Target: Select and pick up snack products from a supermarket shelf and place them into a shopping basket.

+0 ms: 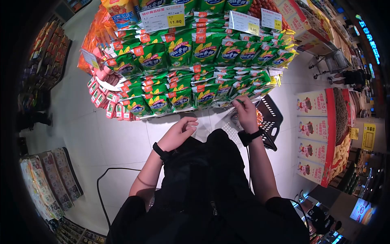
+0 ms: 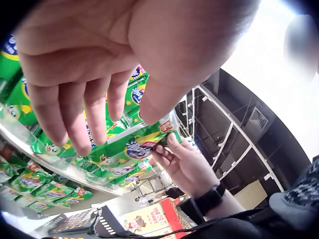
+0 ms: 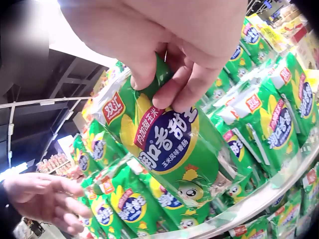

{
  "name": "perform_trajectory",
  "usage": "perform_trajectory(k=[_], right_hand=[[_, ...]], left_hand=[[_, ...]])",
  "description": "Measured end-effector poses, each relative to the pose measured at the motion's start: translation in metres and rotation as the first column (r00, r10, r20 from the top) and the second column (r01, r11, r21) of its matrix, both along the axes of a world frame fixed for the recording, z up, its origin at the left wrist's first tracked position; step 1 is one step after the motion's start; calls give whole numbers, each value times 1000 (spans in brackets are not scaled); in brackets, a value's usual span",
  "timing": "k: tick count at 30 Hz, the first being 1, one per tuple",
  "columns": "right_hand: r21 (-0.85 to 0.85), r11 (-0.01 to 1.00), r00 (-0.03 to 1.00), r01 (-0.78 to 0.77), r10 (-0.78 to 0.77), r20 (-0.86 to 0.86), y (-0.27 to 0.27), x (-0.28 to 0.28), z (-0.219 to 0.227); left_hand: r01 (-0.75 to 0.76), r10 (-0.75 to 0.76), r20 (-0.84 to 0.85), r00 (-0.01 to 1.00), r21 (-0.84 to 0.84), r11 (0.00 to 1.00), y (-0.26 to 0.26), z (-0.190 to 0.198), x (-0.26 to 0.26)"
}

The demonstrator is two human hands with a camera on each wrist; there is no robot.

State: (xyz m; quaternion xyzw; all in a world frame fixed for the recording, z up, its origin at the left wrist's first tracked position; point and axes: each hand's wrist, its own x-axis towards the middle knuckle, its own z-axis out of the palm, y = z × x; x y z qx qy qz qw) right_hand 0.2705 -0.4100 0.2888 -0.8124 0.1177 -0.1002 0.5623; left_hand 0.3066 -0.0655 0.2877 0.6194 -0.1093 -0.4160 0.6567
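Note:
My right hand (image 1: pixel 246 113) pinches the top edge of a green packet of corn sausages (image 3: pixel 172 144) between thumb and fingers. That packet has a yellow corn picture, a blue oval label and a small cartoon chick. It overlaps the other green packets (image 3: pixel 124 199) lined up on the display in the right wrist view. My left hand (image 1: pixel 177 133) hangs in front of the lower shelf with its fingers loosely extended and nothing in them. In the left wrist view, its palm and fingers (image 2: pixel 75 114) cover part of the packet rows.
A black shopping basket (image 1: pixel 277 118) with some goods inside stands on the floor by my right side. Price cards (image 1: pixel 162 18) stand above the packets, and pink packs (image 1: pixel 97 95) fill the display's left corner. Printed cartons (image 1: pixel 313 134) are stacked at the right.

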Motion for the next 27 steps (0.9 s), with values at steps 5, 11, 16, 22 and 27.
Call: perform_trajectory(k=[5, 11, 16, 22, 27], right_hand=[[46, 998, 995, 49, -45, -85, -31, 32, -68], [-158, 962, 971, 225, -234, -41, -8, 28, -75], [-366, 904, 975, 219, -219, 42, -8, 28, -79], [-377, 878, 955, 295, -281, 92, 16, 29, -36], [-492, 868, 998, -60, 68, -1, 26, 23, -49]], left_hand=[[-21, 21, 33, 999, -20, 1000, 6, -4, -9], [-52, 52, 38, 998, 1, 999, 10, 0, -15], [-74, 74, 2, 997, -3, 997, 15, -7, -16], [-63, 63, -10, 998, -22, 998, 4, -9, -14], [-20, 20, -20, 1000, 5, 1000, -13, 5, -7]])
